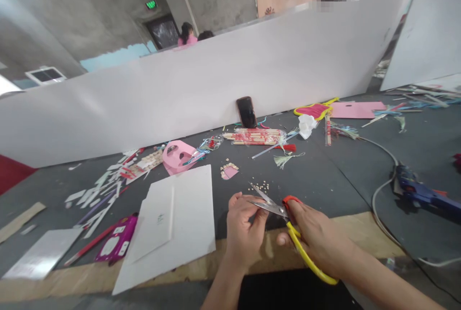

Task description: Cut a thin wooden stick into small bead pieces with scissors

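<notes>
Right hand [319, 229] wrapped round handles of yellow-and-red-handled metal scissors [292, 231], blades parted, tips pointing away and left. Left hand [245, 231] fingers bent, thumb close to fingertips, at lower blade; cannot tell whether anything pinched there. Just beyond blades, small pale beads [264, 187] scattered on dark grey tabletop [324, 180]. Farther, small flat pink piece [229, 172], beads along edge. Beyond that, clear-wrapped red-and-tan stick bundle [255, 137]; behind, black phone [247, 112] leaning against tall white panel [201, 89].

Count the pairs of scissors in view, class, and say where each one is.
1: the scissors are in the right hand, blades open by the left hand. Others may be hidden.
</notes>
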Tool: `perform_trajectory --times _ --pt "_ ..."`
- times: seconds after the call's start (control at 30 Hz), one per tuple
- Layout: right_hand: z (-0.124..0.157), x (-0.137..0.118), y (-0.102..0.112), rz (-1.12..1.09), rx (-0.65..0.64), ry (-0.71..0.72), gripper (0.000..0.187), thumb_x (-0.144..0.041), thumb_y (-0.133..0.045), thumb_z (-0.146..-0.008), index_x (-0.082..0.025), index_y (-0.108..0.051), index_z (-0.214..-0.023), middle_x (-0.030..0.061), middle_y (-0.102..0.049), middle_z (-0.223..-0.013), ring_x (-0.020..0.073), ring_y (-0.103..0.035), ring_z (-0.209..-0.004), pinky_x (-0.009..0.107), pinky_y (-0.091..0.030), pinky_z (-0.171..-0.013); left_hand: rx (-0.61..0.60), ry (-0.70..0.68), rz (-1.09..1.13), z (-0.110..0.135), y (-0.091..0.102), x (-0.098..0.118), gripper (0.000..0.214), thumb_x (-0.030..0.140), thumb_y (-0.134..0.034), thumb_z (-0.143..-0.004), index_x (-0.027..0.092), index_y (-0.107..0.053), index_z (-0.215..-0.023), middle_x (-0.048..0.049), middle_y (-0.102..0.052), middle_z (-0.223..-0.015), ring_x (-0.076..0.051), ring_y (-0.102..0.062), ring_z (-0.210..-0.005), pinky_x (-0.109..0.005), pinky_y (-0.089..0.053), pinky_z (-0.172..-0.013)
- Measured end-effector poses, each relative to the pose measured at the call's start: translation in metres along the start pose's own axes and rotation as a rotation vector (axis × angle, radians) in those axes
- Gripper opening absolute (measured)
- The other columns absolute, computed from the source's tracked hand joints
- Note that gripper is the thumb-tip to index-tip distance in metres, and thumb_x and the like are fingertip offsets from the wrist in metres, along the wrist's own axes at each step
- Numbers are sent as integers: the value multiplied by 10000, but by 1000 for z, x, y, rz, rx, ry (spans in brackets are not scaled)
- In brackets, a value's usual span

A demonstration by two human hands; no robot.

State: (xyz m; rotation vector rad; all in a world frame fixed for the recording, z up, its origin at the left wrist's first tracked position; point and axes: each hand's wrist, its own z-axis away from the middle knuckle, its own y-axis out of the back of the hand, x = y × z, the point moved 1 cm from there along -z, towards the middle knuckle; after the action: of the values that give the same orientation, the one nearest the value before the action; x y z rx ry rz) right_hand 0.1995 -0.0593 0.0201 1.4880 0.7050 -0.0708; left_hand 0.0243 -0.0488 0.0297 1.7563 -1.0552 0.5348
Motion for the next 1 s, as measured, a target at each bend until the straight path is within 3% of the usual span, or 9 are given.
perform_trajectory --times 0.27,0.53,0.63,0.8,1.0 --pt "-2 -6 -1 83 -27 -48 222 -377 -446 -905 -170 -489 -974 101 -688 -802 277 -666 -706 326 -405 -591 7 8 -33 2 -3 -2 207 169 -530 -863 216 -685 -733 -19 -729 -810 -184 -648 -792 -423 -363 -952" --pt "-4 0 -1 41 -5 -6 243 -313 -514 -812 -168 -494 -1005 124 -657 -892 267 -639 -827 348 -470 -699 7 52 -7 3 -4 -4 220 160 -486 -872 205 -661 -747 -13 -715 -808 -183 -634 -792 -445 -304 -993" --pt "-2 5 0 82 30 51 307 -221 -532 -745 -161 -500 -1044 149 -634 -984 281 -611 -922 384 -477 -785 -68 57 47 0 -2 -3 235 151 -484 -864 204 -650 -706 -1 -701 -755 -171 -610 -742 -418 -318 -981" --pt "-1 6 3 119 17 106 490 -165 -538 -693 -85 -470 -1172 221 -576 -1166 332 -533 -1108 456 -418 -947 -238 136 204 -5 5 -1 272 184 -498 -857 187 -635 -622 -11 -639 -622 -177 -575 -696 -314 -421 -807" --pt "0 1 9 4 -174 -7 357 -369 -516 -839 -123 -504 -1098 157 -644 -993 291 -631 -908 390 -479 -781 -357 283 397 -5 8 -4 230 202 -531 -834 151 -669 -658 -47 -678 -707 -185 -616 -724 -253 -446 -683"
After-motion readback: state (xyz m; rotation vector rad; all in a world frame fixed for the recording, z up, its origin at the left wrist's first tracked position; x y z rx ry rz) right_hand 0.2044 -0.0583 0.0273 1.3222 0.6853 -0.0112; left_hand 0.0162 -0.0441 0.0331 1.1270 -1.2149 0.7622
